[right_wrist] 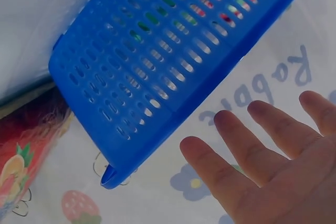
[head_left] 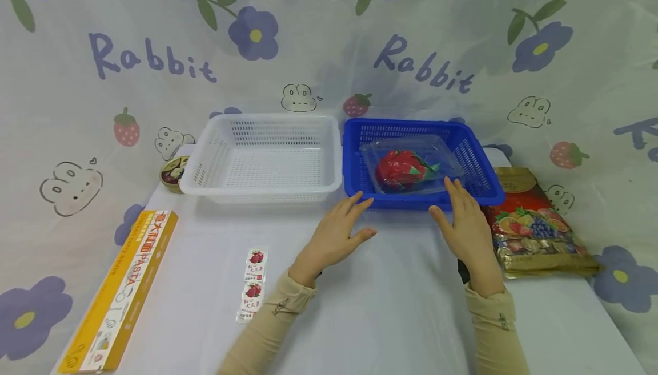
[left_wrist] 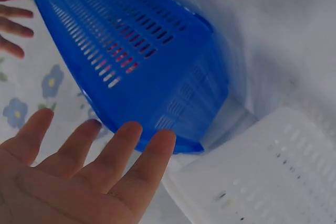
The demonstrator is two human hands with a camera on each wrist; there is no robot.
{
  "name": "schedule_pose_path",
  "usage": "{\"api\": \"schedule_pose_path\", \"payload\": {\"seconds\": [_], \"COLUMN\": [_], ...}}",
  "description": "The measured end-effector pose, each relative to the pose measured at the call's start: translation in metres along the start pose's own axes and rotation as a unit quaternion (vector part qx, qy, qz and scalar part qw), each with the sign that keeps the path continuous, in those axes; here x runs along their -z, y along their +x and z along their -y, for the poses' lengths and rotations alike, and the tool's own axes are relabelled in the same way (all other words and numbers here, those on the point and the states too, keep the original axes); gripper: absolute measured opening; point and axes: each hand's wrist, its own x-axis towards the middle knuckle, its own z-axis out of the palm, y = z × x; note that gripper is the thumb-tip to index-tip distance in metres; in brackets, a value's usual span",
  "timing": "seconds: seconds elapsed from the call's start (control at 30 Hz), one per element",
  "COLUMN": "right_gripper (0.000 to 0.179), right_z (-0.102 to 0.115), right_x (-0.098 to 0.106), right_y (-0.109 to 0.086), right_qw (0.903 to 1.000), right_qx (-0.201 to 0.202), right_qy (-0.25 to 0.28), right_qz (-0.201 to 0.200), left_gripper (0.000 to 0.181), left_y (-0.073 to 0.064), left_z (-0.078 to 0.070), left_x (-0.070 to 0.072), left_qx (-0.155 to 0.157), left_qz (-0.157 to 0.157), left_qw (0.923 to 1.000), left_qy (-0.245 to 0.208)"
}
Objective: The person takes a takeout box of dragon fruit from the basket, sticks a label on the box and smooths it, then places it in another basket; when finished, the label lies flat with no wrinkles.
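A blue basket (head_left: 424,202) stands at the back right of the table. Inside it lies a clear plastic box (head_left: 437,149) with a red dragon fruit (head_left: 401,168) in it, its green tips pointing right. My left hand (head_left: 336,238) hovers before the basket's front left corner, fingers spread and holding nothing. Before the front right part of the rim is my right hand (head_left: 466,235), its fingers extended, also holding nothing. Both wrist views show the fingers apart beside the blue basket's slotted wall (left_wrist: 131,77), with red showing through the slots.
Left of the blue basket stands a white basket (head_left: 262,192). A yellow pasta box (head_left: 120,289) lies along the left edge, with a round tin (head_left: 173,174) behind it. Dragon fruit stickers (head_left: 253,286) lie front centre. A red and gold bag (head_left: 540,226) lies at the right.
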Motion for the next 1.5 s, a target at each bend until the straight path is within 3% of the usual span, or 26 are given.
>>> {"api": "schedule_pose_path", "payload": {"seconds": [0.27,0.47,0.87,1.3,1.5], "right_gripper": [0.074,0.074,0.077,0.076,0.077], "right_z": [-0.005,-0.009,-0.02,-0.037,-0.034], "right_x": [0.002,0.002,0.0,0.007,0.022], "right_y": [0.021,0.032,0.058,0.083,0.094], "right_qw": [0.9996,0.999,0.9961,0.9817,0.9689], "right_qx": [-0.02,-0.03,-0.045,-0.104,-0.151], "right_qy": [0.015,0.026,0.051,0.132,0.14], "right_qz": [0.016,0.023,0.057,0.089,0.138], "left_gripper": [0.067,0.086,0.093,0.093,0.094], "left_y": [0.006,0.004,0.003,0.008,0.012], "left_z": [0.0,0.004,0.007,0.008,0.009], "left_x": [-0.003,-0.006,-0.011,-0.011,-0.012], "left_qx": [0.023,0.034,0.028,0.019,0.019], "left_qz": [0.001,0.0,-0.025,-0.018,-0.01], "left_qw": [0.9996,0.999,0.9984,0.9988,0.999], "left_qy": [-0.016,-0.029,-0.042,-0.042,-0.04]}}
